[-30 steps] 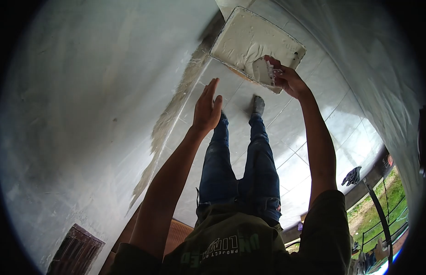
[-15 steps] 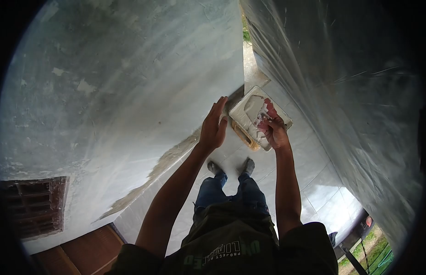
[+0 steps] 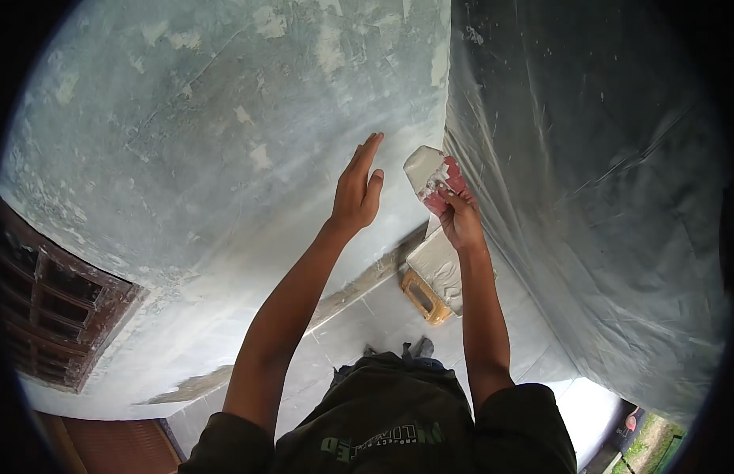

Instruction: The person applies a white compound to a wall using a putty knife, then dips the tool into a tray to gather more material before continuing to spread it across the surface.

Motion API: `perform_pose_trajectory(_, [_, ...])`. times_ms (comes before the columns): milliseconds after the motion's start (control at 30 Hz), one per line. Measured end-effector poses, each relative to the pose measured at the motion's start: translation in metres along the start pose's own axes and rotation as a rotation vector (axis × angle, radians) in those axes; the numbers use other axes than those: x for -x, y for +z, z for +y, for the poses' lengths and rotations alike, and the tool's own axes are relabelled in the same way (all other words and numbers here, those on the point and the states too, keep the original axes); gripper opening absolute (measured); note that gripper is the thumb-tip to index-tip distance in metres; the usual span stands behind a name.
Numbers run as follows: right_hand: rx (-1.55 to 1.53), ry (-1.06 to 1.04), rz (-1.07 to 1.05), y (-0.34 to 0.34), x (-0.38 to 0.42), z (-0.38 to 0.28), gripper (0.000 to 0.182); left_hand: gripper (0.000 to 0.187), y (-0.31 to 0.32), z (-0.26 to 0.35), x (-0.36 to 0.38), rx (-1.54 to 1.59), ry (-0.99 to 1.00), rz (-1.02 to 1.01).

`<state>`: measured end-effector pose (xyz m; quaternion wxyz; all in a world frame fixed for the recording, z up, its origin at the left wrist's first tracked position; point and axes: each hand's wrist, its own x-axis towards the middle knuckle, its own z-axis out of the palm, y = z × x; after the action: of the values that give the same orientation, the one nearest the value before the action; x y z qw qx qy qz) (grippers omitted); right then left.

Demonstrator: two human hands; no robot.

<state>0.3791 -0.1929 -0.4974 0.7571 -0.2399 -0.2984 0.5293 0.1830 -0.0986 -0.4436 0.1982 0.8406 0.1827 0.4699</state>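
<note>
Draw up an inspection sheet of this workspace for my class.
Surface: wall patchy grey-white; floor tiled.
Job's things: red-and-white flat tool; tray bearing pale paste.
Clutter: yellow frame-like piece by the tray, use unclear.
Hands: right hand grips the tool; left hand raised with fingers extended, holding nothing; contact with the wall unclear.
Cables: nothing seen.
Surroundings: plastic-like sheeting at picture right, brown-framed window at picture left.

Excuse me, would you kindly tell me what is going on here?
The person's right hand holds a red spreader loaded with off-white paste. The left hand is raised, open, in front of a patchy wall. Below, a tray of similar paste sits near the foot of the wall, with a yellow tool at its edge.
</note>
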Motion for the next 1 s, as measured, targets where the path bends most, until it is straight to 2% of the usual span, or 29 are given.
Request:
perform_pose_trajectory(67, [0.028,-0.036,0.016,0.029,-0.011,-0.004,0.032,0.058,-0.020,0.003,-0.017,-0.016,0.053,0.021])
perform_pose_trajectory(333, [0.005,-0.211,-0.153,0.099,-0.045,-0.037,0.026,0.060,-0.076,0.021,-0.070,-0.019,0.242,0.134])
perform_pose_trajectory(500, [0.034,-0.246,-0.224,0.129,-0.079,-0.060,0.026,0.061,-0.101,0.030,-0.117,-0.091,0.372,0.191])
perform_pose_trajectory(633, [0.030,-0.256,-0.276,0.160,-0.108,-0.083,0.026,0.064,-0.114,0.043,-0.153,-0.166,0.381,0.270])
perform_pose_trajectory(700, [0.026,-0.257,-0.313,0.166,-0.125,-0.091,0.026,0.064,-0.119,0.046,-0.172,-0.235,0.442,0.296])
perform_pose_trajectory(1000, [0.033,-0.241,-0.403,0.179,-0.172,-0.119,0.026,0.063,-0.115,0.049,-0.215,-0.253,0.456,0.367])
